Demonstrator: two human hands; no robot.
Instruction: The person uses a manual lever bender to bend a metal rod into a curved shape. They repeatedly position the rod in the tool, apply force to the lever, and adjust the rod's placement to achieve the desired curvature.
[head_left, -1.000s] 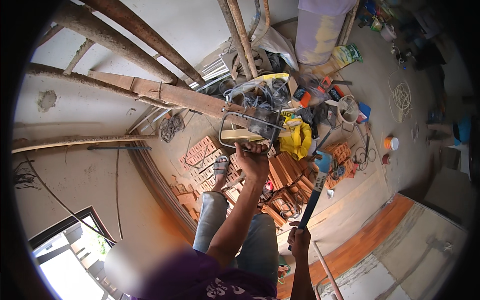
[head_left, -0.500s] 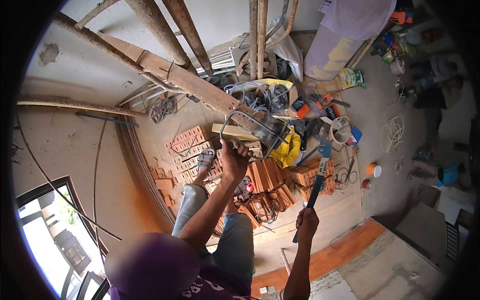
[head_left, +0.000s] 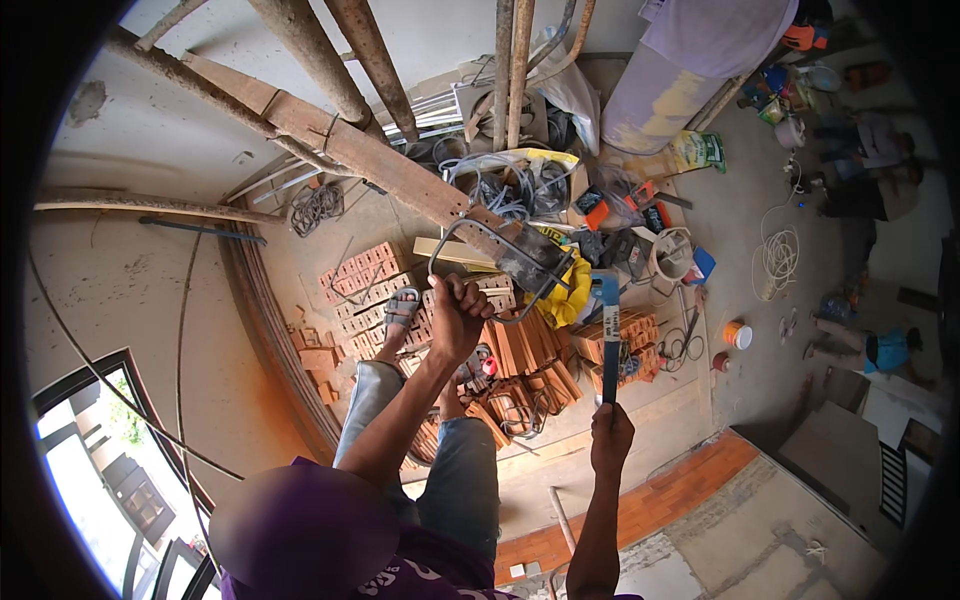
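My left hand (head_left: 458, 318) is closed around one side of a bent metal rod (head_left: 452, 236). The rod loops around the lower end of a long wooden plank (head_left: 400, 180) that slants down from the upper left. In my right hand (head_left: 611, 440) is a hammer (head_left: 608, 350), held by its dark handle with the blue head upward. The hammer head is to the right of the rod and plank end, apart from both. A dark, stained patch covers the plank's tip.
Stacked bricks (head_left: 368, 275) lie below, around my sandalled foot (head_left: 402, 308). Rusty pipes (head_left: 375, 70) stand at the top. Behind the plank end are coiled cables, bags and a yellow cloth (head_left: 568, 295). A bucket (head_left: 672, 256) stands right. Other people (head_left: 885, 350) are at far right.
My right hand has swung the hammer from leaning right to nearly upright, its head now closer to the plank end. My left hand keeps its grip on the rod. The view has shifted slightly.
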